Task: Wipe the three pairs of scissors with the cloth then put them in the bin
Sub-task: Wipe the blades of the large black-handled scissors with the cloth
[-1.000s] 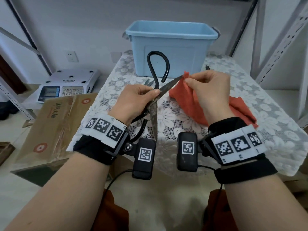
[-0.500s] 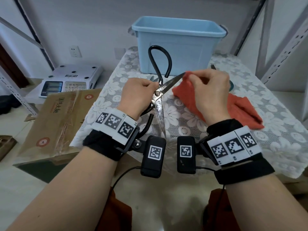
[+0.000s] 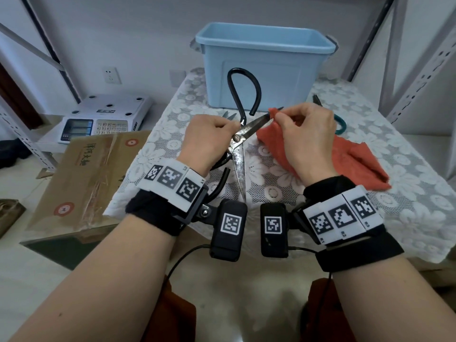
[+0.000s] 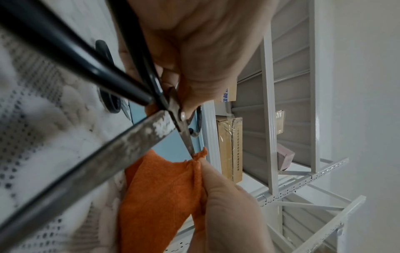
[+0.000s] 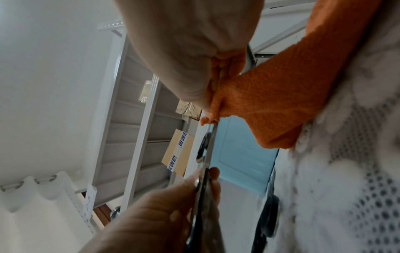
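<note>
My left hand grips a large pair of black-handled scissors near the pivot, blades spread wide above the table. One worn blade points toward me; the other runs right into the orange cloth. My right hand pinches a fold of the cloth around that blade's tip. The rest of the cloth trails on the lace tablecloth. The light blue bin stands open at the table's far edge. A second pair's tips and a green-handled pair lie in front of it, partly hidden by my hands.
The table wears a white lace cloth. To its left a cardboard box lies on the floor and a white electronic scale sits behind it. Grey metal shelving uprights stand at the right.
My right hand has slid the cloth outward along the raised blade, from near mid-blade to its tip. The left hand kept its grip near the pivot.
</note>
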